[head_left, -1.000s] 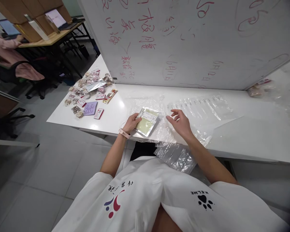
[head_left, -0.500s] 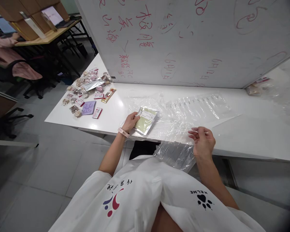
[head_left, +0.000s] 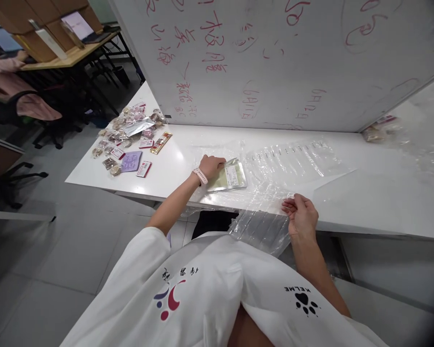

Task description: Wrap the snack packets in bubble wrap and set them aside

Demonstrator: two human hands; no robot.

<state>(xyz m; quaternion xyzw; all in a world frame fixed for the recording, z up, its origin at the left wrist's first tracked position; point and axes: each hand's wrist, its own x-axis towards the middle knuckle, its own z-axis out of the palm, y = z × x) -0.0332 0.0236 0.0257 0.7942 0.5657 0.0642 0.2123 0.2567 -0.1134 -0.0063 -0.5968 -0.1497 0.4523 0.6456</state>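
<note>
My left hand (head_left: 211, 166), with a pale band at the wrist, grips the upper left edge of a flat green-and-silver packet (head_left: 230, 177). The packet lies low over a sheet of clear plastic air-column wrap (head_left: 267, 176); whether it touches the wrap all along, I cannot tell. To the right, my right hand (head_left: 301, 212) pinches the near edge of the wrap between thumb and fingers. The wrap's ribbed part hangs over the table's front edge toward my lap.
A pile of small wrapped snacks (head_left: 130, 125) covers the left end of the white table (head_left: 188, 190), beside a purple packet (head_left: 131, 161) and a gold packet (head_left: 161, 143). A whiteboard (head_left: 267, 62) stands along the back. More clear plastic (head_left: 423, 140) is at the right.
My left hand has moved up and right, from the packet's left side to its upper edge. The packet has turned and shifted right. My right hand keeps its pinch on the wrap.
</note>
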